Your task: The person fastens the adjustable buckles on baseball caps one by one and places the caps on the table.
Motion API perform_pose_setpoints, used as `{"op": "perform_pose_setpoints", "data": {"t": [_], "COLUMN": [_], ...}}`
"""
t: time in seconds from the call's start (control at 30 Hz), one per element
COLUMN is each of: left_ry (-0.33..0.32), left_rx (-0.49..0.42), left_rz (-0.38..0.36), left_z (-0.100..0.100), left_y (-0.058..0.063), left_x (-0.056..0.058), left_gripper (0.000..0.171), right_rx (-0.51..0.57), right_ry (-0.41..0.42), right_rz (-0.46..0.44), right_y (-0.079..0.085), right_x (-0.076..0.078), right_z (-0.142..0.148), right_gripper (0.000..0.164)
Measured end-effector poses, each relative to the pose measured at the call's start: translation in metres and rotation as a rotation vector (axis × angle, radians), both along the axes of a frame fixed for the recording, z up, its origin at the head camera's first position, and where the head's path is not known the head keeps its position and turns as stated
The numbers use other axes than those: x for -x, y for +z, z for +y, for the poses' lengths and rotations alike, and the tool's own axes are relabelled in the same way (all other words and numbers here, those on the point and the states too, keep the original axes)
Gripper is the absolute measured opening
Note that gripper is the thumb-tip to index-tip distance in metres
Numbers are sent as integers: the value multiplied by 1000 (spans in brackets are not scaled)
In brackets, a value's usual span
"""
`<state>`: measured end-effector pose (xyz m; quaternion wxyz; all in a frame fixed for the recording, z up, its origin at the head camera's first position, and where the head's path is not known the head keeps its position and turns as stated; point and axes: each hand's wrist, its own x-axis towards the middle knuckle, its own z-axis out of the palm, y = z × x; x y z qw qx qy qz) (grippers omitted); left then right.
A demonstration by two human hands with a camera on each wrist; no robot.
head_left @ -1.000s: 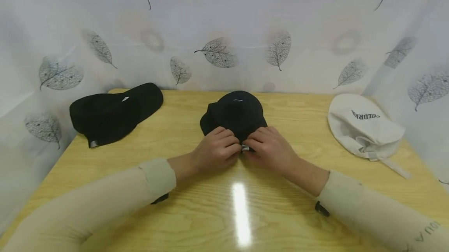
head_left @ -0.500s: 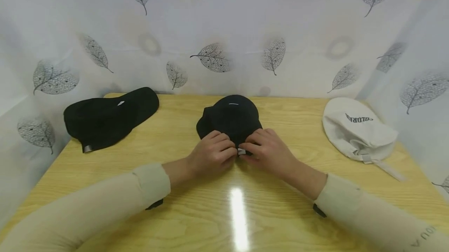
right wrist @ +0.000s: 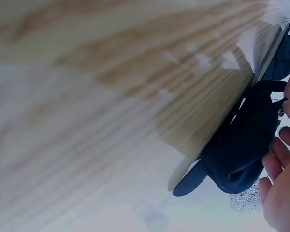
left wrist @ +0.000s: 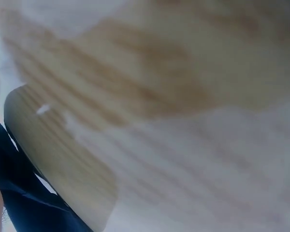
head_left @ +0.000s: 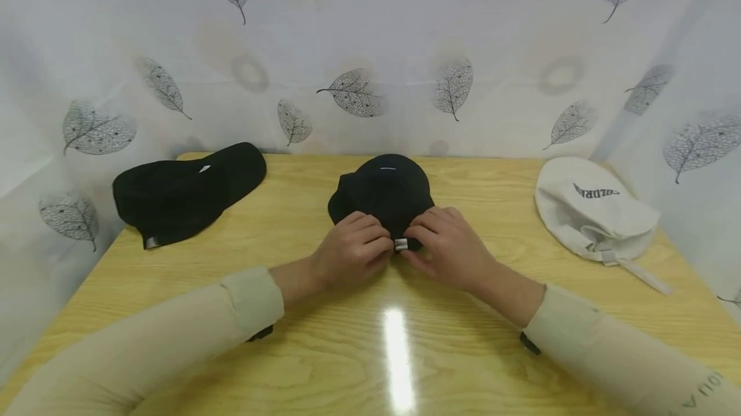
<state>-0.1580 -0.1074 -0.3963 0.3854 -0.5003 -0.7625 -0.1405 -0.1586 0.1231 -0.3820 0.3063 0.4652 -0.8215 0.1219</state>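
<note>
A black cap [head_left: 382, 194] sits at mid-table, near the far edge, its back strap and silver buckle [head_left: 401, 244] facing the wearer of the head camera. The left hand [head_left: 353, 249] grips the cap's near edge, fingers curled beside the buckle; the right hand [head_left: 450, 249] pinches the strap on the other side — thumb below, index finger above. Well apart on the left lies a second dark cap [head_left: 173, 197], and on the right a white cap [head_left: 596, 210] with dark lettering, its strap trailing across the wood-grain table [head_left: 324, 364]. Behind hangs a leaf-print curtain [head_left: 393, 17].
</note>
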Motion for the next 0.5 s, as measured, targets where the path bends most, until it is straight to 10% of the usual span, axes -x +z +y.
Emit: {"op": "perform_pose_setpoints", "data": {"t": [0.5], "left_ry": [116], "left_rx": [18], "left_rz": [40], "left_z": [3], "left_y": [-3], "left_x": [1], "left_gripper": [4], "right_rx": [-24], "right_ry": [-13], "right_rz": [52], "right_y": [0], "right_x": [1], "right_z": [2], "right_gripper": [21]}}
